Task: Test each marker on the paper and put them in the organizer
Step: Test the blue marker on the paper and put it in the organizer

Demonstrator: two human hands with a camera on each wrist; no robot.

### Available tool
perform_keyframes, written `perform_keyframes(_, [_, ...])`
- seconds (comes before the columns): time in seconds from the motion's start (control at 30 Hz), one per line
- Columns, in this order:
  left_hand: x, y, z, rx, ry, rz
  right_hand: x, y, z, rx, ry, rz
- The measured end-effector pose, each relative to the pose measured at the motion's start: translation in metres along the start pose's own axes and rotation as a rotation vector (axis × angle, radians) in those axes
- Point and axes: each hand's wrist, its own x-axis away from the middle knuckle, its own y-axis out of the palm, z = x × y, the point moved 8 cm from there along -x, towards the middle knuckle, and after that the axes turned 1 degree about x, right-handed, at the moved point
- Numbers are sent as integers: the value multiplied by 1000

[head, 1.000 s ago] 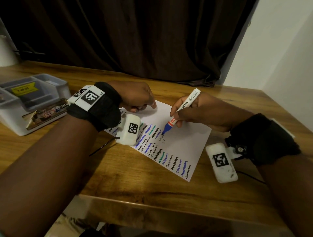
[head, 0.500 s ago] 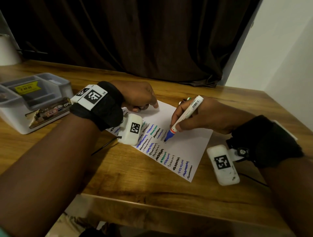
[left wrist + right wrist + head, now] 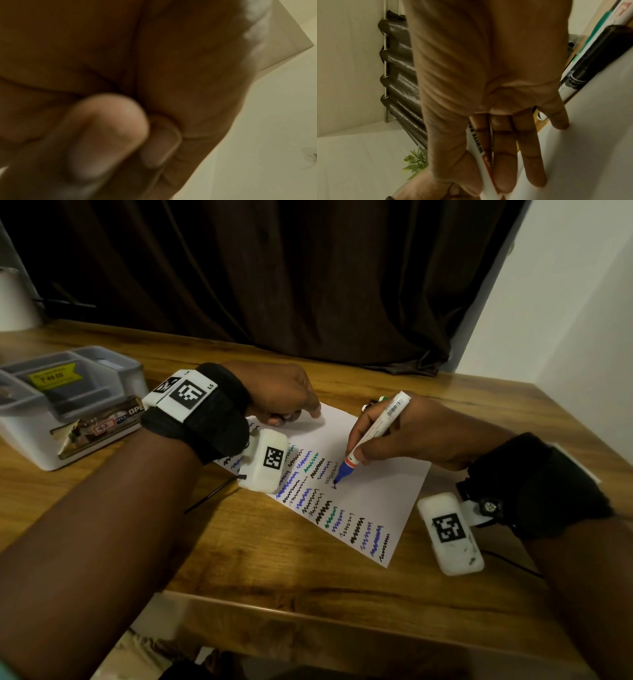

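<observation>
Right hand [image 3: 407, 436] grip pinches marker [image 3: 373, 433], tip touching paper [image 3: 376, 491]. Left hand [image 3: 277, 392], fingers curled, index pressing paper's far edge.

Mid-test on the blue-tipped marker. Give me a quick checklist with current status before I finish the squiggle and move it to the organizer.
1. Right hand grips the white whiteboard marker with the blue tip: ok.
2. Tip on the white paper sheet, with a small dark mark starting under it: ok.
3. Left hand rests on the sheet's far edge, steadying it: ok.
4. Blank paper right of the tip for the squiggle: ok.
5. Cap for this marker: cannot tell; whether the left hand holds it is hidden.
6. Grey plastic organizer at far left has open compartments: ok.
</observation>
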Motion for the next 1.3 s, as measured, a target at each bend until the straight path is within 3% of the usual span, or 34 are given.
perform_keyframes(1.3, [0, -3, 1, -21, 10, 14, -5, -12, 9, -8, 30, 97])
